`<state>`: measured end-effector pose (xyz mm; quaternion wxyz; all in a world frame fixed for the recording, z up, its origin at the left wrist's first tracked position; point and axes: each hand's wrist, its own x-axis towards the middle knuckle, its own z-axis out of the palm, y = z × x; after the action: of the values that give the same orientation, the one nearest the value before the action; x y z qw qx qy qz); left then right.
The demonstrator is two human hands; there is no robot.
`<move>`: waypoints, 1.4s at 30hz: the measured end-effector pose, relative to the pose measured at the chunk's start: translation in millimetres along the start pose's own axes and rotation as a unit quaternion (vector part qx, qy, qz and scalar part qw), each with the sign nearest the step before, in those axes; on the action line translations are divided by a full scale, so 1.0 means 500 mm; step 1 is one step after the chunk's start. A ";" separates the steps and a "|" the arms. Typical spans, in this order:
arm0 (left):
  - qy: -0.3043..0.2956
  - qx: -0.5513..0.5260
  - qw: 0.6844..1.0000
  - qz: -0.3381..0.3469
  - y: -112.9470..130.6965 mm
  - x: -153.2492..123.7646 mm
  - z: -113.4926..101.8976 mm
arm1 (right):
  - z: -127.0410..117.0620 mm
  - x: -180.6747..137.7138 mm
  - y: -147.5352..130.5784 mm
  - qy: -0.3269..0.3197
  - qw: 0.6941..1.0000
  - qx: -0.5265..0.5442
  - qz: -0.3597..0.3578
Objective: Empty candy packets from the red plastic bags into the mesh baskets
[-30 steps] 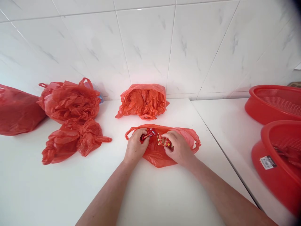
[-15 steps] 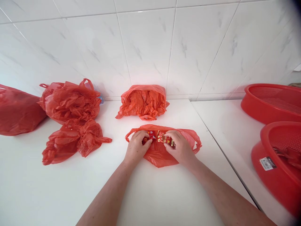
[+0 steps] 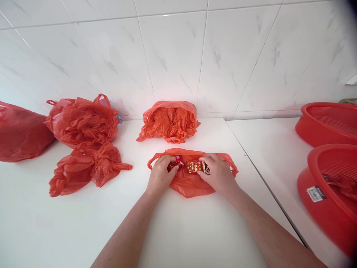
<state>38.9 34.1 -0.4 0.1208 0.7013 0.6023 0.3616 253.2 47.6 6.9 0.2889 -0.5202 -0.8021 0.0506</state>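
Note:
A red plastic bag [image 3: 192,190] lies flat on the white table in front of me, its handles spread to both sides. Over its left part, my left hand [image 3: 161,173] has thumb and fingers closed round a small shiny red packet [image 3: 178,162], which its fingers partly cover. My right hand [image 3: 219,172] is over the right part, thumb and fingertips round the right end of a red-and-gold wrapped packet [image 3: 193,167]. A patterned end of wrapper shows beneath the right fingers. The two packets lie side by side on the bag, with a small gap between them.
Behind the bag, another red bag [image 3: 170,123] stuffed with crumpled plastic stands near the tiled wall. Crumpled red bags [image 3: 83,123] and a knotted red bag [image 3: 72,173] sit at left. Two red plastic baskets [image 3: 309,178] stand at right; the nearer one contains red items.
My right hand has shifted slightly right and its fingers have spread a little, showing more of the red-and-gold packet. The far basket now appears farther right. My left hand is nearly unchanged.

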 end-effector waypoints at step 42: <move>0.011 0.010 1.000 -0.016 -0.006 -0.003 0.001 | 0.012 -0.008 0.003 0.075 0.990 0.120 0.010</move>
<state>36.8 33.7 -3.0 0.1131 0.6887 0.6187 0.3608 252.6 46.2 -0.3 0.4081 -0.4917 -0.7613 0.1103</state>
